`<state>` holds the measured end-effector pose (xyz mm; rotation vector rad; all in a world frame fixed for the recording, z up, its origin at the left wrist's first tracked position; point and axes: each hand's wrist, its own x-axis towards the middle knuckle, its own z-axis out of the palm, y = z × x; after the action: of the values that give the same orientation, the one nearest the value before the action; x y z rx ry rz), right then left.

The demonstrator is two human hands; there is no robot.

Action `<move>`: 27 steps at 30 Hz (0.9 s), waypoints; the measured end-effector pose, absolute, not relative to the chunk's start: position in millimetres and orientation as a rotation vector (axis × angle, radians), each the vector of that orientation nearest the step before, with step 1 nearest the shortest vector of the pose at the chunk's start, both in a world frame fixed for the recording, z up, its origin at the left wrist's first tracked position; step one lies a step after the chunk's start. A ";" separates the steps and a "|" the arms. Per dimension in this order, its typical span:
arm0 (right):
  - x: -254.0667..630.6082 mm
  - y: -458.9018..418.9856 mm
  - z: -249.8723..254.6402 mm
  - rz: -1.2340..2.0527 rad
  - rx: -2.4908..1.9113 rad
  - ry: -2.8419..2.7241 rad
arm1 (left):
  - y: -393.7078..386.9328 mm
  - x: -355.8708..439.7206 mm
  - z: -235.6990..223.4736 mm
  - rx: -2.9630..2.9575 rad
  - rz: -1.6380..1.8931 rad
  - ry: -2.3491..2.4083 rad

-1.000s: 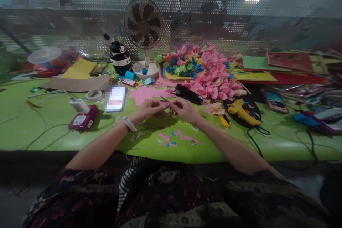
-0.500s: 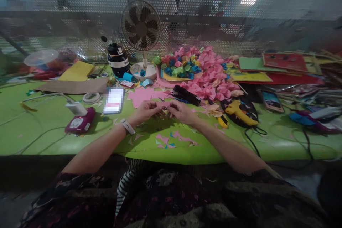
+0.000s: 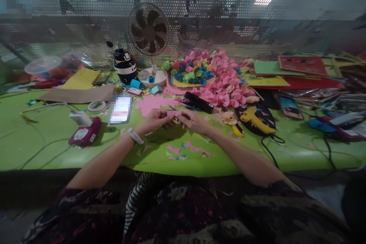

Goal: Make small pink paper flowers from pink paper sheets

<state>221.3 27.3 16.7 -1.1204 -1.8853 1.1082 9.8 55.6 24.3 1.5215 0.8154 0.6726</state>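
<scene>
The left hand (image 3: 156,121) and the right hand (image 3: 195,121) both hold a little pink paper (image 3: 172,113), just on the near side of the flat pink sheets (image 3: 148,103) and a bit to their right. On each hand, the thumb and fingertips are pressed together on the paper, one hand at each end; the other fingers are curled under, and I cannot tell if they touch it. The paper looks thin, so it could rip if the hands pull apart too hard, or crease in a wrong spot if one hand slips. A thin dark tip (image 3: 171,107), maybe from scissors, lies to the right of the pink sheets, very near the fingertips, and a finger could get poked if it bumps that. Many paper scraps (image 3: 173,148) lie nearer the person than the pink sheets, so if the little paper fell there, it could get mixed up with them. Behind the pink sheets stands a fan (image 3: 149,33); I cannot tell if it is on, but a puff of wind could blow light bits away, even from the heap of paper flowers (image 3: 225,78) to the right of the sheets.
</scene>
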 end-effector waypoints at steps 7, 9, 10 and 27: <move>225.1 27.3 26.4 1.162 -1.135 -1.496 | 70.4 -4.2 30.3 1.448 0.845 0.880; 221.9 24.5 27.0 1.235 -1.126 -1.450 | 66.2 1.9 29.2 1.425 0.905 0.848; 219.5 22.9 26.7 1.279 -1.117 -1.447 | 62.9 6.3 27.8 1.425 0.934 0.819; 205.0 16.4 21.8 1.450 -1.054 -1.501 | 38.9 30.8 20.1 1.270 1.067 0.831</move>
<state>205.0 16.4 21.8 -1.0540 -1.5005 1.4502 30.8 38.9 20.1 1.2705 0.8309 1.0668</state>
